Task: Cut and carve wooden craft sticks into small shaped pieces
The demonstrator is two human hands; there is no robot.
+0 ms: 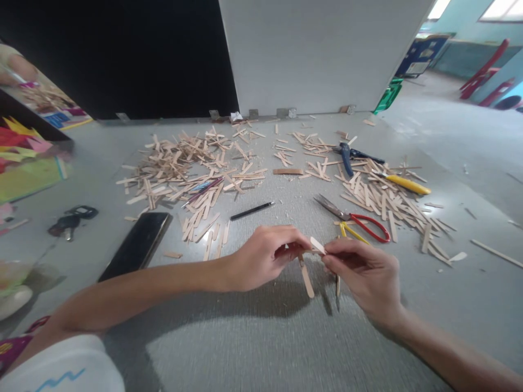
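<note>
My left hand (263,256) and my right hand (365,275) meet over the grey table (245,337), both with fingers pinched. Between them they grip thin wooden craft sticks (307,275): one short piece lies crosswise at the fingertips and another hangs down below them. A thin stick also hangs under my right hand. Scissors with red and yellow handles (355,220) lie just beyond my right hand.
Heaps of wooden sticks (188,169) cover the table's far side. Among them lie a black pen (251,210), a yellow-handled cutter (406,184) and blue-handled pliers (347,158). A black phone (137,245) and keys (71,220) lie to the left. A white board (318,54) stands behind.
</note>
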